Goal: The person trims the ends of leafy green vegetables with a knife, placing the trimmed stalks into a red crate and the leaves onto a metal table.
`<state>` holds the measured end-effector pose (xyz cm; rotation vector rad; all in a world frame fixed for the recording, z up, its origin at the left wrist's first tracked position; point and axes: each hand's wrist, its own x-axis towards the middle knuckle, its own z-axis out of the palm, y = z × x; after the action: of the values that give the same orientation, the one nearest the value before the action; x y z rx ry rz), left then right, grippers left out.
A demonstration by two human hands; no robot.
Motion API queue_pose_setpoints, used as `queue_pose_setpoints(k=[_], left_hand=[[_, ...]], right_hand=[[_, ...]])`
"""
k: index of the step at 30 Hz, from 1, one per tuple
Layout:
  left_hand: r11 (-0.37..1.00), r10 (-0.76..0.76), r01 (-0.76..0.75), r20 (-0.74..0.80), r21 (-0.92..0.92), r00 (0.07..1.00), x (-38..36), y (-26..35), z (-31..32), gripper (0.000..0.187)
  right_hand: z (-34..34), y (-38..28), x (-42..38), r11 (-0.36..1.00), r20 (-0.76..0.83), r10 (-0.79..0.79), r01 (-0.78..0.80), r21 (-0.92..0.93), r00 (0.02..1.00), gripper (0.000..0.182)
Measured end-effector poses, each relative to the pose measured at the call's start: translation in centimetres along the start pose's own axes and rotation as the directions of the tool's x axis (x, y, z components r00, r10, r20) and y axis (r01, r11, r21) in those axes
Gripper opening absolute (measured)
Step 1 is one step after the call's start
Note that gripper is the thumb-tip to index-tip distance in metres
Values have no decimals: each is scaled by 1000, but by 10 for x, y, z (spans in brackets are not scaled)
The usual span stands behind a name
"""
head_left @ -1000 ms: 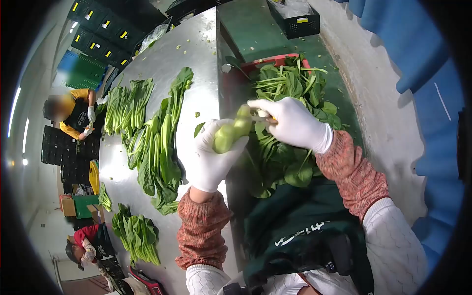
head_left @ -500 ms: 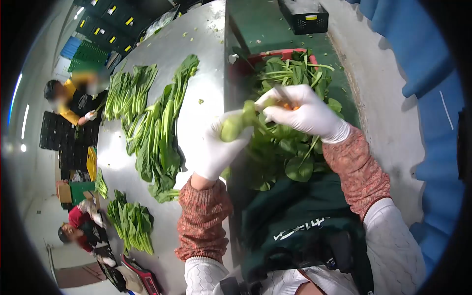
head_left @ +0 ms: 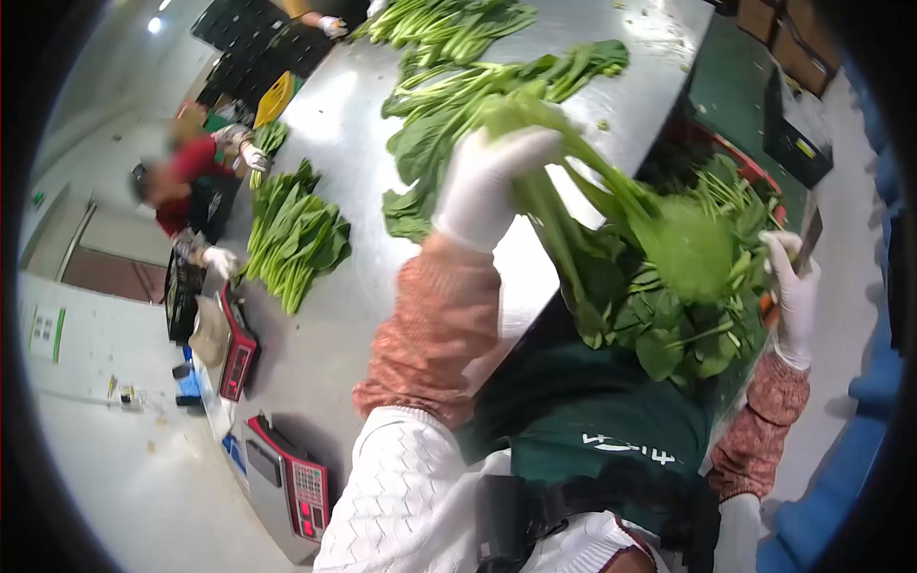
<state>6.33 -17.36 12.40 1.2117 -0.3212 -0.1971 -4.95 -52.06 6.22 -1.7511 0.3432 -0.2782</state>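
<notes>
My left hand (head_left: 492,181), white-gloved, is closed around the stem end of a leafy green vegetable (head_left: 611,196). Its leaves hang to the right, smeared by motion, above a red basket (head_left: 740,145) heaped with more greens (head_left: 669,325). Out at the right, beyond the heap, my right hand (head_left: 791,296) grips a knife (head_left: 811,236); the blade points up and a bit of orange handle shows below. Beside my left hand, a row of leafy greens (head_left: 420,143) lies on the metal table (head_left: 373,353).
Another pile of greens (head_left: 298,239) lies at the left, near a co-worker in red (head_left: 196,177). Two red scales (head_left: 304,487) stand along the near left side. A black crate (head_left: 798,143) sits on the floor. Another person's gloved hand (head_left: 332,26) shows at the top.
My hands have moved apart: the left swung up over the table with the vegetable, the right went out to the right with the knife. The view has turned, bringing the scales into sight.
</notes>
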Motion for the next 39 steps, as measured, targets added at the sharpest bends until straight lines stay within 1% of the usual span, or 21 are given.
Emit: queue_pose_setpoints(k=[1,3,5,7,9,11,12,13,15,16,18,19,21,23,24,27,30,32,34,37,39], left_hand=[[985,3,-19,-92,-170,996,-8,12,-28,29],[908,164,-249,-262,-337,951,-37,37,-69,28],[821,72,-358,-542,-444,837,-68,46,-136,27],[671,134,-401,-430,-624,893,-115,40,-246,28],[735,45,-454,-631,-504,774,-157,47,-300,26],[784,30,-583,-925,-213,379,-177,57,-351,27],[736,8,-634,-933,-239,360,-193,66,-388,27],[676,37,-693,-927,-251,373,-213,72,-454,40],[853,5,-503,-963,-136,269,-204,96,-431,59],[958,92,-284,-974,30,205,-206,86,-424,68],[990,-114,-79,-993,-116,28,-207,76,-432,80],[903,-415,-161,-905,-398,-89,-206,69,-448,83],[921,-375,-10,-892,-390,253,-238,44,-469,94],[760,-581,-132,-756,-637,302,-241,36,-451,74],[728,-570,-231,-757,-646,320,-238,29,-461,69],[565,-577,-496,-745,-660,333,-239,22,-505,51],[638,-429,-599,-869,-484,245,-224,20,-568,48],[588,-498,-671,-856,-452,141,-196,42,-555,53],[655,-500,-634,-865,-412,45,-182,49,-582,55],[723,-225,-615,-949,-315,221,-186,30,-647,59],[450,-389,-672,-807,-588,445,-187,36,-649,63]], right_hand=[[-17,27,11,997,34,53,-51,-56,998,19],[-19,77,21,940,12,-232,227,-255,973,32],[-27,121,22,960,-35,-159,146,-239,987,38],[-28,142,15,973,-59,-64,49,-227,996,43],[-24,150,6,971,-65,48,-62,-229,997,46],[-14,140,-1,957,-79,157,-172,-233,984,46],[-9,136,-5,946,-89,209,-225,-234,974,46],[-9,143,-6,953,-80,186,-199,-228,979,46],[-12,159,-3,964,-62,139,-150,-220,988,45],[-6,152,-5,963,-80,174,-187,-195,981,44],[-2,156,-7,948,-115,28,-63,-313,993,43],[0,158,-8,929,-130,-49,-3,-369,990,43],[-4,162,-13,916,-123,-59,5,-401,991,42],[-11,164,-17,894,-103,-36,-14,-448,994,41],[-10,157,-19,870,-90,57,-94,-484,994,40],[-15,165,-13,893,-99,88,-123,-433,991,39],[9,140,-8,890,-52,65,-81,-449,997,40],[24,134,-4,866,-34,83,-89,-493,996,40],[35,134,-1,827,-6,109,-94,-554,994,40],[49,132,-1,792,64,112,-51,-608,992,41],[49,138,-4,783,49,84,-35,-621,995,38]])
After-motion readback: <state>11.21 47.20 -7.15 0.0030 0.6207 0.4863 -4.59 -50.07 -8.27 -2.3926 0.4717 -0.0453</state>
